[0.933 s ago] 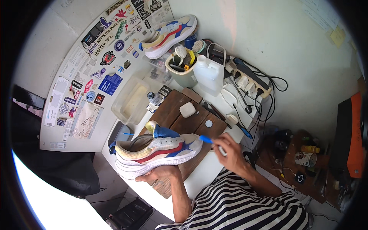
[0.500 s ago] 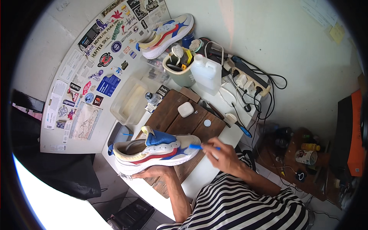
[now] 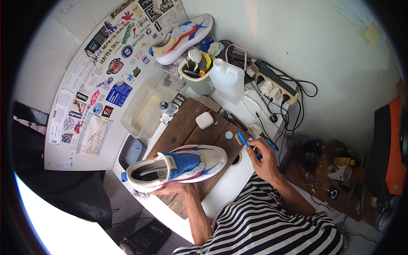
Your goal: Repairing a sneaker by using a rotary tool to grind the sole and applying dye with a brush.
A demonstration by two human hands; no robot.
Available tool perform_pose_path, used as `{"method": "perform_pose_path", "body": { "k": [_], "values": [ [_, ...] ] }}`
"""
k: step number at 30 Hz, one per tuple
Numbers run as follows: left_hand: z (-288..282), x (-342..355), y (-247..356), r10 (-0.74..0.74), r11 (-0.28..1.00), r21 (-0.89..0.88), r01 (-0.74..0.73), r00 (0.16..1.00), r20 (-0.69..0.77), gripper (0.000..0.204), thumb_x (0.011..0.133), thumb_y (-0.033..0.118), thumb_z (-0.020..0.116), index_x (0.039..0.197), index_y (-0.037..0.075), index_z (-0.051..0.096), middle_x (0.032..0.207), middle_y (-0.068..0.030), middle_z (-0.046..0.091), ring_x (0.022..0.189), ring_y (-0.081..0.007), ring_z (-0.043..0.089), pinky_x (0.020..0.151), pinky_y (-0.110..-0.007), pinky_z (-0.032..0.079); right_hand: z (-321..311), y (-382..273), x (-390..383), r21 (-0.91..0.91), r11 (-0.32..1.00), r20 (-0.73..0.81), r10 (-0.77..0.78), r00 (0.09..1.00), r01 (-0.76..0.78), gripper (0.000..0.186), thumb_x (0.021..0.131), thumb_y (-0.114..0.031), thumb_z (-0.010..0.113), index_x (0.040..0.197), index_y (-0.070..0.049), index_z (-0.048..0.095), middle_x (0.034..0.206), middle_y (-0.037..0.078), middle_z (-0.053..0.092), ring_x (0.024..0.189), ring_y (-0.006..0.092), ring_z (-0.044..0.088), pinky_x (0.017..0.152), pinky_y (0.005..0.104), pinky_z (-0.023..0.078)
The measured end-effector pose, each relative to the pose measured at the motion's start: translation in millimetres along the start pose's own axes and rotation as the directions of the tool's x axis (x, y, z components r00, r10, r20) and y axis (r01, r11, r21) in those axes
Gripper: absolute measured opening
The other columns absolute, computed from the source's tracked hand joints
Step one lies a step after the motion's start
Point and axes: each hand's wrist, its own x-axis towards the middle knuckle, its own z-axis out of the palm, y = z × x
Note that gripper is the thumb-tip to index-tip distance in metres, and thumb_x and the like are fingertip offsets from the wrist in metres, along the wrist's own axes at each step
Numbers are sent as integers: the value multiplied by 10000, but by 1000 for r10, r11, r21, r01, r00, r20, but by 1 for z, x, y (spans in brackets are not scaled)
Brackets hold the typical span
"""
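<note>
A sneaker (image 3: 221, 158) in cream, blue and red, with a white sole, is held over a brown wooden board (image 3: 180, 127), its toe to the right and its top turned toward me. My left hand (image 3: 175, 188) grips it from underneath, its fingers mostly hidden by the sole. Some crumpled clear wrap (image 3: 139, 194) shows by the heel. To the right of the toe, my right hand (image 3: 264, 159) is closed around a small blue-handled brush (image 3: 241, 138). Its bristles are apart from the shoe, near a white disc (image 3: 229, 135) on the board.
A matching sneaker (image 3: 185, 38) rests at the back. Behind the board stand a bin of brushes (image 3: 199, 84), a white jug (image 3: 228, 81), a small bottle (image 3: 168, 109) and a clear tub (image 3: 142, 111). A white rounded case (image 3: 205, 120) lies on the board. A power strip (image 3: 274, 87) trails cables rightward.
The brush has moved from the sneaker's toe off to the right, its bristles now upright. My left hand has tipped the sneaker, so its opening and tongue show more.
</note>
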Motion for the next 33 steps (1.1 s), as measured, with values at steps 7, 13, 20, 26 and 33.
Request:
{"method": "perform_pose_path", "body": {
  "k": [7,13,20,26,33],
  "values": [
    [-39,9,-21,14,979,-196,58,937,348,631,1135,514,253,1618,117,347,1579,-210,472,1266,-361,666,1012,-510,635,24,-20,-24,40,999,115,15,993,-20,150,967,7,717,1113,27,688,885,101,612,637,161,563,569,313,450],
    [-53,30,-34,-265,892,-216,396,847,461,856,1000,702,304,1558,75,471,1409,-201,626,1258,-358,664,1061,-547,584,28,-10,8,-138,984,23,-112,993,114,221,937,1,743,1157,10,730,911,104,629,621,166,577,549,319,454],
    [-56,33,-30,-237,924,-163,346,852,466,815,1021,661,296,1536,60,487,1380,-201,640,1224,-344,680,1028,-528,606,5,-6,-8,-57,982,178,-166,970,178,261,894,-12,768,1154,-11,746,931,99,663,691,226,695,595,339,558],
    [-47,37,-25,-237,944,-83,319,831,503,775,1041,620,288,1514,45,502,1351,-201,653,1190,-330,697,994,-508,627,36,-18,24,7,973,124,-229,965,230,262,911,10,755,1173,-6,749,939,99,666,678,213,662,600,329,526],
    [-36,24,-11,-218,962,-35,270,840,498,738,1062,579,280,1493,30,518,1322,-201,666,1155,-316,713,961,-488,649,-13,5,-24,-73,992,218,-88,972,106,199,907,-25,754,1106,-20,749,910,88,660,663,228,668,590,333,528]
  ]
}}
